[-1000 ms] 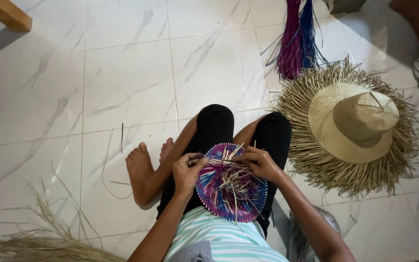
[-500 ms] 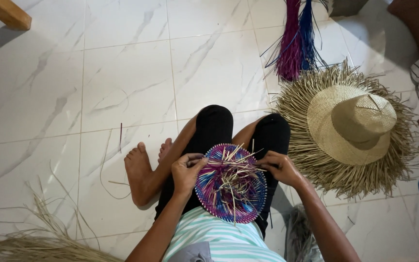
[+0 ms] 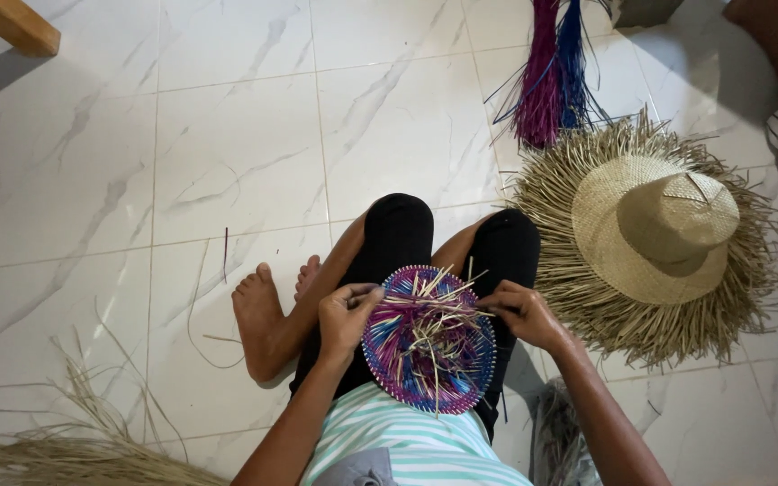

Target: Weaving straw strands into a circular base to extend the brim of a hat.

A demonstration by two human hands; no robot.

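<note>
Straw pile [image 3: 65,454]: loose dry strands lie on the tiled floor [image 3: 227,135] at 8 o'clock, well apart from the work.
Foot [image 3: 258,315]: a bare foot rests on the tiles at 9 o'clock of the lap, legs crossed.
Left hand [image 3: 346,315]: fingers pinch the rim of the disc at its 10 o'clock edge, thumb on top, steadying it.
Disc [image 3: 427,346]: a round woven piece in purple, blue and pink sits tilted on the lap between the knees, pale straw ends sticking up from its centre.
Right hand [image 3: 522,313]: fingers close on a few pale strands at the disc's 2 o'clock edge, drawing them outward.
Technique: judging from the grip, the step goes best with the left hand holding the rim firm while the right keeps each strand taut and flat, so the weave stays tight and even around the edge.
Dyed bundles [image 3: 551,76]: purple and blue fibre lies at 1 o'clock, within reach of the right side.
Hat [image 3: 655,225]: a natural straw hat with an untrimmed, fringed brim rests on the floor at 3 o'clock.
</note>
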